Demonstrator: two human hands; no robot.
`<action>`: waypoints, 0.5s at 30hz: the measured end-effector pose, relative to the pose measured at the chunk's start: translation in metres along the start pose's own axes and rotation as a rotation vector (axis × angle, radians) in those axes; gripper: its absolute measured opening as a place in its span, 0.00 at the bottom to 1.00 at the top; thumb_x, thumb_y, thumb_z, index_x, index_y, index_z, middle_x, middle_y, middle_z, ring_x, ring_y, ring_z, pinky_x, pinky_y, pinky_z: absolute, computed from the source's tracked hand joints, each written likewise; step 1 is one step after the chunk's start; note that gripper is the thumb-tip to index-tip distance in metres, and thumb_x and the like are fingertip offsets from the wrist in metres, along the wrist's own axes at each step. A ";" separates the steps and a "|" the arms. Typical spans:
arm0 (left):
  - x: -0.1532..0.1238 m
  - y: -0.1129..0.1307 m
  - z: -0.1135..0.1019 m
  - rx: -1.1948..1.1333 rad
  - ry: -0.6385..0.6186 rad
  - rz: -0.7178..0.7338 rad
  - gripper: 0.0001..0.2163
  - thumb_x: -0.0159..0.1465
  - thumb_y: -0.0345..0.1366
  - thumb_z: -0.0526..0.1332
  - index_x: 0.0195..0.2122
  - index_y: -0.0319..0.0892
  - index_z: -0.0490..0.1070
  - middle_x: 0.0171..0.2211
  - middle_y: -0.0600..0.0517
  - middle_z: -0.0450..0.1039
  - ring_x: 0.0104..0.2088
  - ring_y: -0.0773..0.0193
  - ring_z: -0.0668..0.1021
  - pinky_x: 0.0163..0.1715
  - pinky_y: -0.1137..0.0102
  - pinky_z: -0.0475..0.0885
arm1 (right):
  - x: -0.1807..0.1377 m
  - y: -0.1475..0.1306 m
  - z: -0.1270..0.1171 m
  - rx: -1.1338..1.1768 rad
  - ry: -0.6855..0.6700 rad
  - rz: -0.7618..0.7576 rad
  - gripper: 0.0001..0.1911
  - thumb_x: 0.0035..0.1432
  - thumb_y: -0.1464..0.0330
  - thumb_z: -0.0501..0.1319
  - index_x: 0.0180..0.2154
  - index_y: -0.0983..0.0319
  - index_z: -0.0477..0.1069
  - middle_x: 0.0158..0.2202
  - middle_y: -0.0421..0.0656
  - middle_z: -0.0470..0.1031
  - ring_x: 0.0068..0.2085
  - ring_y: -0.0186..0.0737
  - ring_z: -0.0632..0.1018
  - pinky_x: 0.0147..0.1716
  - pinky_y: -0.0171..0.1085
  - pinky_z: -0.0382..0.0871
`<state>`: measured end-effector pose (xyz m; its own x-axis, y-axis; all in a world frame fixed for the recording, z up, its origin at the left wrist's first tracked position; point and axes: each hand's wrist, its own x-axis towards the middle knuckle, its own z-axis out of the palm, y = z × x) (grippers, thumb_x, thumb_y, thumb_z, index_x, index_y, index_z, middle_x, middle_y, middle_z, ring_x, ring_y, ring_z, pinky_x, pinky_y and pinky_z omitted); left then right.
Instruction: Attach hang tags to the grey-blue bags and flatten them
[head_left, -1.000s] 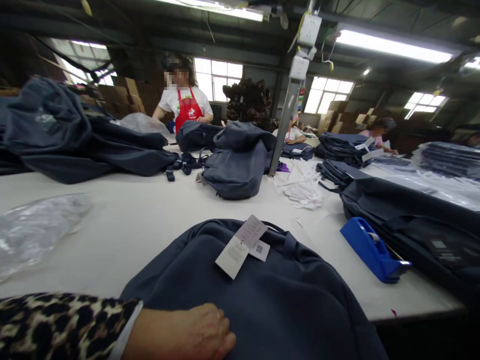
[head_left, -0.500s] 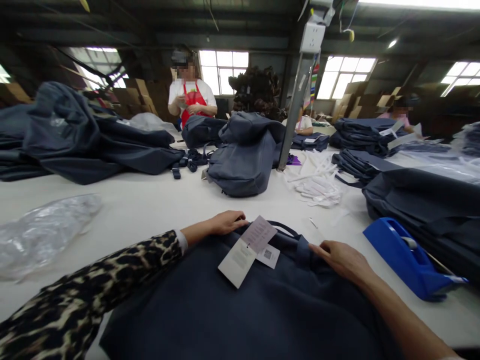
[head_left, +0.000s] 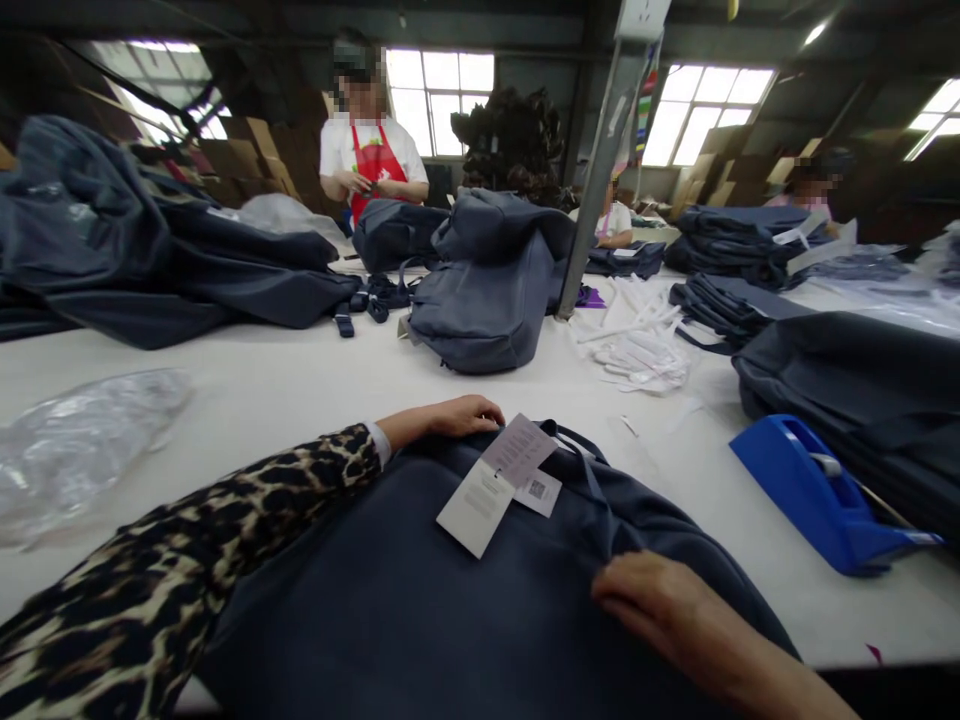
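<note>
Lower down the dark blue bag [head_left: 465, 620] now, the right hand [head_left: 660, 605] has slid from its top edge toward the table's near edge. The left hand [head_left: 465, 415] has stayed at the bag's top edge, fingers bent. The hands are apart. A thin strap [head_left: 598, 500] now runs down to the right hand, but its curled fingertips are hidden, so I can't tell if it holds on. I can't tell if the left one grips either.

The bag lies flat at the near edge of the white table [head_left: 315, 385]. Its round top points to the far edge. Its bottom is cut off, so which way is longest is hard to say. Tags [head_left: 474, 508] lie near its top, their small words too blurry to read. They lie much as before.
</note>
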<state>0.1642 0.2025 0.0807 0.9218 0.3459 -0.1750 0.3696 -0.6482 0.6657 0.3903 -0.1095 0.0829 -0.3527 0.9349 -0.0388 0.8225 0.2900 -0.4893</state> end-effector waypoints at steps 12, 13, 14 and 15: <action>-0.013 0.007 0.011 0.053 0.112 0.072 0.10 0.64 0.42 0.60 0.42 0.41 0.72 0.40 0.51 0.74 0.40 0.61 0.74 0.42 0.70 0.66 | -0.004 0.056 -0.006 -0.628 0.406 0.363 0.16 0.64 0.60 0.60 0.50 0.60 0.70 0.44 0.48 0.76 0.44 0.51 0.77 0.42 0.47 0.75; -0.014 0.009 0.010 0.045 0.105 0.074 0.11 0.65 0.42 0.59 0.41 0.41 0.73 0.39 0.51 0.75 0.39 0.61 0.74 0.42 0.70 0.67 | -0.007 0.053 -0.002 -0.666 0.444 0.349 0.18 0.65 0.58 0.58 0.51 0.61 0.69 0.46 0.49 0.75 0.46 0.52 0.76 0.43 0.47 0.74; -0.015 0.011 0.009 0.033 0.093 0.076 0.11 0.66 0.42 0.58 0.41 0.40 0.73 0.39 0.51 0.75 0.39 0.61 0.74 0.41 0.70 0.67 | -0.010 0.049 0.001 -0.696 0.477 0.334 0.19 0.66 0.57 0.57 0.52 0.61 0.68 0.48 0.50 0.75 0.46 0.52 0.76 0.43 0.47 0.74; -0.016 0.013 0.007 0.017 0.076 0.075 0.12 0.66 0.43 0.58 0.40 0.40 0.73 0.38 0.51 0.75 0.39 0.61 0.75 0.41 0.71 0.67 | -0.013 0.047 0.004 -0.713 0.500 0.325 0.20 0.67 0.56 0.54 0.53 0.61 0.68 0.48 0.50 0.75 0.46 0.52 0.76 0.42 0.47 0.74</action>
<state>0.1549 0.1838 0.0872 0.9357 0.3460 -0.0689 0.3023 -0.6855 0.6624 0.4317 -0.1086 0.0568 0.0404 0.9235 0.3814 0.9855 -0.0999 0.1374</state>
